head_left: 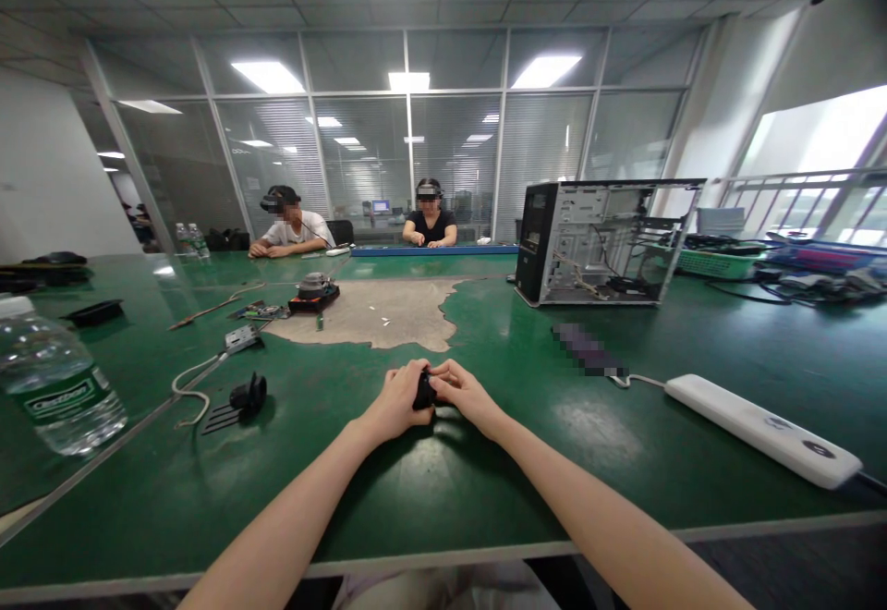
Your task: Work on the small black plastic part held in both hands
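Just above the green tabletop (485,490), my two hands meet around a small black part (423,392). My left hand (400,399) is closed round it from the left, its thumb underneath. From the right, the fingertips of my right hand (466,396) press against the same part. Most of it is hidden by my fingers, so its kind cannot be made out. Left of my hands lies a black piece with a round end and flat prongs (242,399). Beyond it sits a small metal box with a pale cable (240,339).
A water bottle (59,388) stands at left. Ahead lie a torn brown sheet (394,310) and a black-and-red device (314,294). An open computer case (602,245) stands right, with a white power strip (762,430) nearer. Two people sit across the table.
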A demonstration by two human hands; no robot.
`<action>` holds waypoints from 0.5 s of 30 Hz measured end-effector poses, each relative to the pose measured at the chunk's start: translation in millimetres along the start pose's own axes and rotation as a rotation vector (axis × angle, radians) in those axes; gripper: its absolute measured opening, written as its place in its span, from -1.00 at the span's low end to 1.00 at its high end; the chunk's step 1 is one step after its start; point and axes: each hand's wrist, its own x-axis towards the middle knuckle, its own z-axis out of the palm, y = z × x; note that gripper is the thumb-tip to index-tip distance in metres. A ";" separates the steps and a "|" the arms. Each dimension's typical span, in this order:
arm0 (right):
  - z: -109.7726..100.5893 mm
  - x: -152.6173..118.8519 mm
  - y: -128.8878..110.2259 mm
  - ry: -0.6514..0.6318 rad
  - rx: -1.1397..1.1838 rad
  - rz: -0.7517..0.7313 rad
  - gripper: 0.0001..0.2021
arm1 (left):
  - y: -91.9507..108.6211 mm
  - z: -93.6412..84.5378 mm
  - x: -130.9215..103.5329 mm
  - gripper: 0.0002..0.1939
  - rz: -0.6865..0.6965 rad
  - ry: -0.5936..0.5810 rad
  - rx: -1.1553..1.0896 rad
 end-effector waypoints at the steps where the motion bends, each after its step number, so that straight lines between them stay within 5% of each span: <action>1: 0.7 0.9 1.1 0.014 -0.002 0.009 -0.72 | 0.1 -0.1 0.1 -0.40 0.002 0.000 0.002; 15: -2.2 -0.4 -1.8 -0.057 -0.002 -0.007 -0.71 | 0.0 1.2 0.3 -0.42 0.002 0.001 0.009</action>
